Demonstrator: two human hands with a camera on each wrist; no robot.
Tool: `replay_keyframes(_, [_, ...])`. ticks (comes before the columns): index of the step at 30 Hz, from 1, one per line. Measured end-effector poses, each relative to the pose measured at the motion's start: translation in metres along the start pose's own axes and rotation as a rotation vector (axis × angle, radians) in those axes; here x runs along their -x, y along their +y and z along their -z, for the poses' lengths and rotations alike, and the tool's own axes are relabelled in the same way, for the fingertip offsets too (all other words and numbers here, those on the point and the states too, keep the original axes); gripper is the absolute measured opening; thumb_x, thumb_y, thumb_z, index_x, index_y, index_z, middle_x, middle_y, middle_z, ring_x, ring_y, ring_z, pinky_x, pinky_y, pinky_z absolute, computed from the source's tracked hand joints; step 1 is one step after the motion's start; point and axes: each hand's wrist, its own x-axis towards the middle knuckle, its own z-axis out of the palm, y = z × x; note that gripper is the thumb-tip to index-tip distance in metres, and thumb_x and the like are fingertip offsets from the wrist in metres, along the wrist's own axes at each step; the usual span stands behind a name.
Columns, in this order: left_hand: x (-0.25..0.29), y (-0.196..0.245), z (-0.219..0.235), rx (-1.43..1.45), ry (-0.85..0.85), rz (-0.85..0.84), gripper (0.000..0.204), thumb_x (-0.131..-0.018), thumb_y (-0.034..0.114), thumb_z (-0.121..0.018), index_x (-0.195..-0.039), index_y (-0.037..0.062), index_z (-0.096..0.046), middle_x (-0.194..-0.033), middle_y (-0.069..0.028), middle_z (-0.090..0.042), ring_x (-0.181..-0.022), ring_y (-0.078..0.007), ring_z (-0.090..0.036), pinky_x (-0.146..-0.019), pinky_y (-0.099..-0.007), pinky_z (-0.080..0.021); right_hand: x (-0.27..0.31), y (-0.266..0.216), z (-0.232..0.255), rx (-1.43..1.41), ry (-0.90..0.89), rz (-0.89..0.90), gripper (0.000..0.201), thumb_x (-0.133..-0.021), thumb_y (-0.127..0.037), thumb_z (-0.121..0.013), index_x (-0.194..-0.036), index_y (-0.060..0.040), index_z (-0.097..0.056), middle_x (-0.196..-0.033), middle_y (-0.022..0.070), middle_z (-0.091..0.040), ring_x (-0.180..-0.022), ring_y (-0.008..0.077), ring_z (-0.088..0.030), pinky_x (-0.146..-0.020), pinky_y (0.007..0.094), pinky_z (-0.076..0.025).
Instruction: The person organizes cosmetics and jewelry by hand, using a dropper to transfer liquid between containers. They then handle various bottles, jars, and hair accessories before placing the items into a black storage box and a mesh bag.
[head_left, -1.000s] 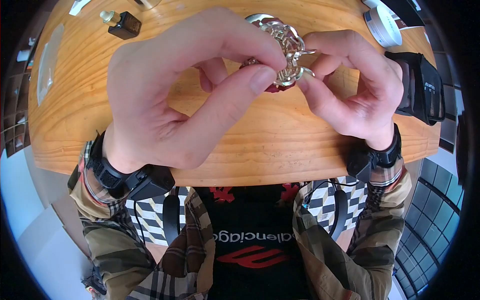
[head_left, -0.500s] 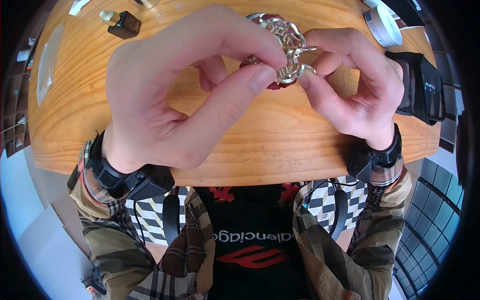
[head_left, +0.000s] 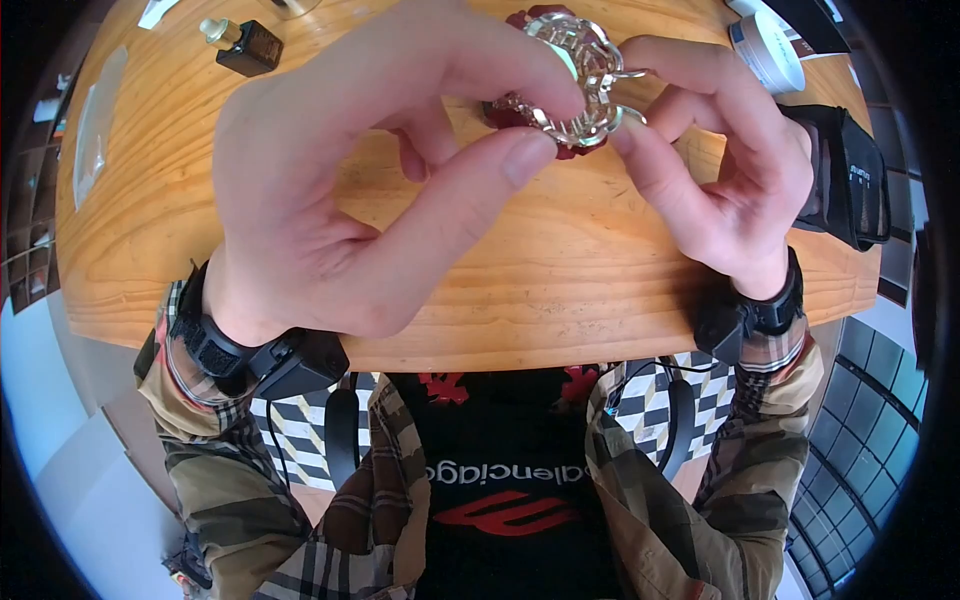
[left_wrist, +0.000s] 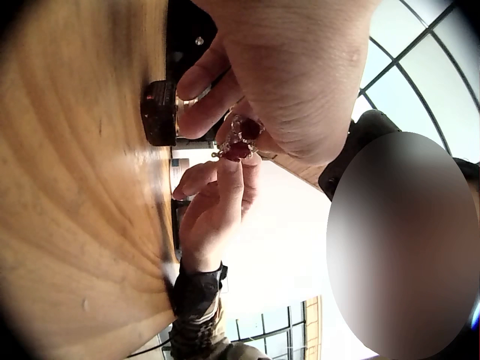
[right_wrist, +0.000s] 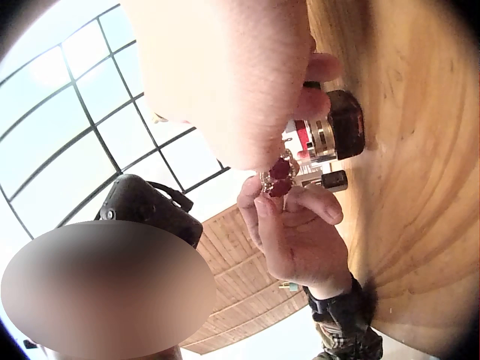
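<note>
Between my hands, above the wooden table, is a shiny gold-coloured hair claw clip with dark red petal-like parts on its outer side. My left hand pinches its left edge between thumb and forefinger. On the other side, two curved metal prongs stick out, and my right hand pinches them with thumb and forefinger. The wrist views show the clip's red face, with the red stone-like pieces close to the fingertips. The fingers hide part of the metalwork.
A dark bottle with a gold cap stands at the back left, near a clear plastic wrapper. At the right are a white jar and a black pouch. Each wrist wears a black strapped camera.
Both hands' fingers and the clip have shifted slightly away from the body and a little to the right. The clip has tilted a bit; both hands keep their pinch.
</note>
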Motion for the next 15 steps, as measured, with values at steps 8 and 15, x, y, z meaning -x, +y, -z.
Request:
replay_keyframes(8, [0.004, -0.015, -0.004, 0.093, 0.047, -0.037, 0.022, -0.096, 0.001, -0.063, -0.117, -0.0057, -0.064, -0.111, -0.0159, -0.073, -0.079, -0.0132, -0.067, -0.069, -0.0255, -0.053, 0.001, -0.001, -0.001, -0.023, 0.007, -0.038, 0.035, -0.085, 0.002, -0.074, -0.12, 0.0033, -0.068, -0.064, 0.0016, -0.063, -0.062, 0.0064, -0.058, -0.066, 0.0194, -0.042])
replay_keyframes(15, [-0.001, -0.007, 0.003, -0.019, -0.037, -0.071, 0.023, -0.095, -0.001, -0.06, -0.118, -0.0079, -0.062, -0.116, -0.0204, -0.072, -0.086, -0.0176, -0.07, -0.078, -0.0297, -0.055, 0.002, 0.001, -0.001, -0.024, 0.034, -0.018, 0.034, -0.087, 0.002, -0.076, -0.119, 0.0048, -0.069, -0.062, 0.0001, -0.06, -0.06, 0.0054, -0.053, -0.062, 0.0194, -0.038])
